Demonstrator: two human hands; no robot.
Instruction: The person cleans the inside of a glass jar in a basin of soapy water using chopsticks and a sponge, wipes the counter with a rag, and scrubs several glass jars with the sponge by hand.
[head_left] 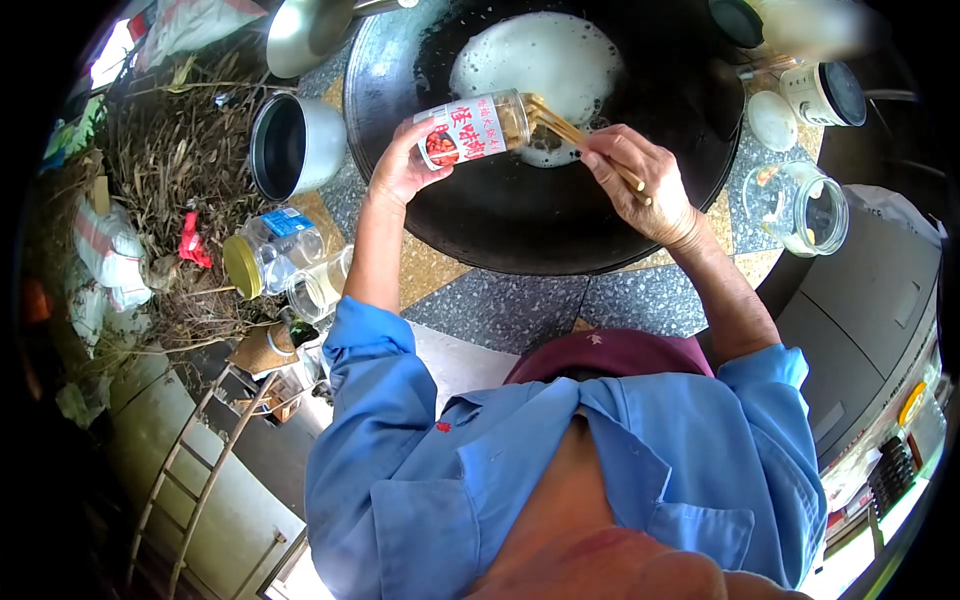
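Note:
My left hand [408, 165] is wrapped round a clear jar [470, 130] with a red and white label. The jar is tipped on its side over the big black wok [480, 225], its mouth pointing right, and brownish pieces show inside near the mouth. In my right hand [637, 180] is a pair of wooden chopsticks [570, 132], closed in the fingers, with the tips at the jar's mouth. Below the jar, a pool of pale, bubbly liquid [545, 65] lies in the bottom of the wok.
On the left are a grey-white pot [322, 148], a yellow-lidded jar [285, 255] and dry brushwood [200, 130]. An open glass jar [800, 210], a black-lidded container [820, 95] and a white lid [772, 122] stand at right. A ladder [195, 470] leans lower left.

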